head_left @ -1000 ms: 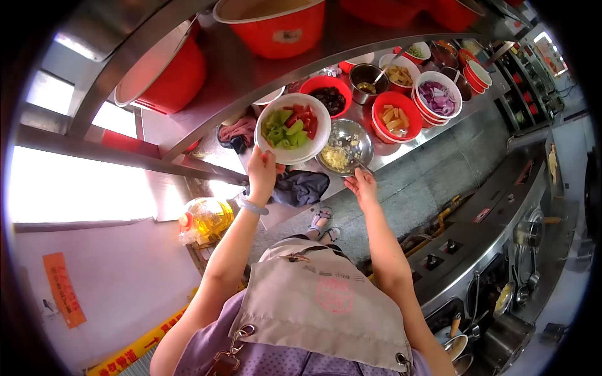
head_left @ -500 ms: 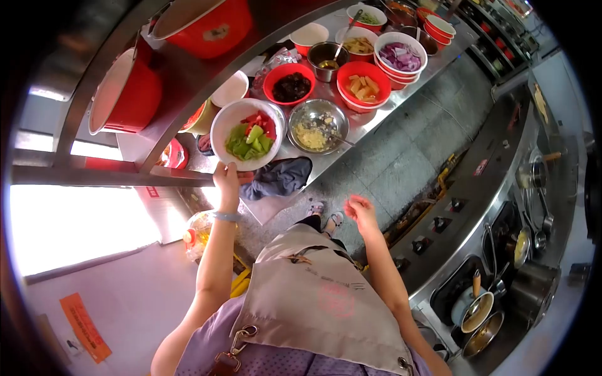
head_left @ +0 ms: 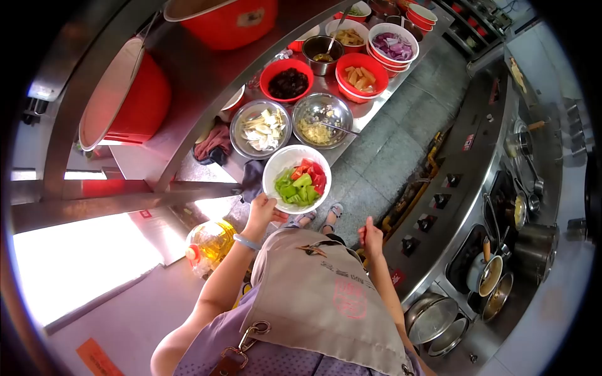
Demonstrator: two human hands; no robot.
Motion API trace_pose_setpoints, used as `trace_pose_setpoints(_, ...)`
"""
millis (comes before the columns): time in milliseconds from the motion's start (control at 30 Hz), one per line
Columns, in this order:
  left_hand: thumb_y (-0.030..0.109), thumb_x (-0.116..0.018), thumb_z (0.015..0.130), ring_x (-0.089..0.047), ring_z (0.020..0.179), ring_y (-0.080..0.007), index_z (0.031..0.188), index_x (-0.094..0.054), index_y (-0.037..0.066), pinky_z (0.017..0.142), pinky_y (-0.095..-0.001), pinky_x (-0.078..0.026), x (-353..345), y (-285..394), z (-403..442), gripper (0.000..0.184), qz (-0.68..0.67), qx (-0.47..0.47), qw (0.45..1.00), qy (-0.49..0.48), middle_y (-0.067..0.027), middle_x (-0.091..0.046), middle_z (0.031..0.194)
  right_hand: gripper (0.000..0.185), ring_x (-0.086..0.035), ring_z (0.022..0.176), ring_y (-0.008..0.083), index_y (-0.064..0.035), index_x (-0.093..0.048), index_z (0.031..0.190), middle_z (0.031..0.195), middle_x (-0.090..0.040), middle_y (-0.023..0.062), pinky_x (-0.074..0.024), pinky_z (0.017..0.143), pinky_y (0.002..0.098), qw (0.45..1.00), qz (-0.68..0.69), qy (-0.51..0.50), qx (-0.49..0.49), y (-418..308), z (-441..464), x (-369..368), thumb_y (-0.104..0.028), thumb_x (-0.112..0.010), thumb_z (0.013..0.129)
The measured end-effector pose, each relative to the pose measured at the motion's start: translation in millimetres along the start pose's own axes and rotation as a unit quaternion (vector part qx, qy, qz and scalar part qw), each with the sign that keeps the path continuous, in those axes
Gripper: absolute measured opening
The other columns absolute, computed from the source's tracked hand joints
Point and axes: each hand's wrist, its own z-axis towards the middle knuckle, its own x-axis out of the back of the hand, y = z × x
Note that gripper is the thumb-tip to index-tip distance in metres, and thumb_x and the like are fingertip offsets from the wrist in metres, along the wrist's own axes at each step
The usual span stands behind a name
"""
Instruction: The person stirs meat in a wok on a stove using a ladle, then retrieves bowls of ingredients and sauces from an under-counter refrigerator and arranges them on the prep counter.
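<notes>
My left hand (head_left: 266,212) grips the near rim of a white bowl (head_left: 280,164) with cut green and red peppers in it. The bowl is held off the counter, close to my apron. My right hand (head_left: 370,237) is in the air to the right of the bowl, its fingers curled and nothing visible in them. Beyond the bowl stand a steel bowl of pale sliced pieces (head_left: 262,130) and a steel bowl of minced yellowish food (head_left: 315,131) with a spoon. A red bowl (head_left: 286,80) of dark pieces is behind them.
More bowls line the steel counter (head_left: 376,103), one with purple onion (head_left: 392,46). Red tubs (head_left: 128,100) stand on the shelf above at left. A stove (head_left: 461,182) with pots runs along the right. An oil jug (head_left: 211,243) is at the lower left.
The pepper bowl has moved off the counter area toward my body in my left hand, uncovering the steel bowl of pale slices. My right hand has left the spoon bowl and drawn back.
</notes>
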Motion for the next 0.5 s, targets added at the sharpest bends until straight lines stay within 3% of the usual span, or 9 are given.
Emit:
trace_pose_setpoints(233,0.009,-0.043,0.087,-0.061,0.055,-0.0219,0.1,-0.044,-0.004,0.046,-0.0309,-0.053,5,-37,58,0.018,-0.004,-0.089,0.994,-0.06,-0.0162,-0.058,0.073,0.03,-0.043,0.042,0.0084,-0.0055,-0.055,0.071,0.056,-0.049,-0.0006,-0.0324,0.038,0.0215,0.999,-0.003,-0.031,0.019,28,-10,-39,-0.031,-0.054,0.087)
trace_pose_setpoints(433,0.005,-0.045,0.083,-0.06,0.045,-0.0248,0.087,-0.045,-0.008,0.036,-0.0315,-0.05,19,-48,52,0.014,0.097,-0.137,0.984,0.069,-0.0182,-0.057,0.066,0.026,-0.046,0.046,0.0095,-0.0047,-0.055,0.073,0.058,-0.05,0.0006,-0.0369,0.042,0.0219,1.0,0.0,-0.025,0.006,28,-22,-44,-0.027,-0.054,0.086)
trace_pose_setpoints(500,0.004,-0.045,0.081,-0.06,0.044,-0.0259,0.086,-0.045,-0.009,0.034,-0.0325,-0.049,28,-43,48,0.014,0.073,-0.123,0.986,0.084,-0.0189,-0.056,0.063,0.026,-0.046,0.046,0.0097,-0.0048,-0.055,0.073,0.059,-0.05,0.0008,-0.0377,0.042,0.0219,1.0,-0.007,-0.018,0.002,27,-24,-44,-0.027,-0.054,0.086)
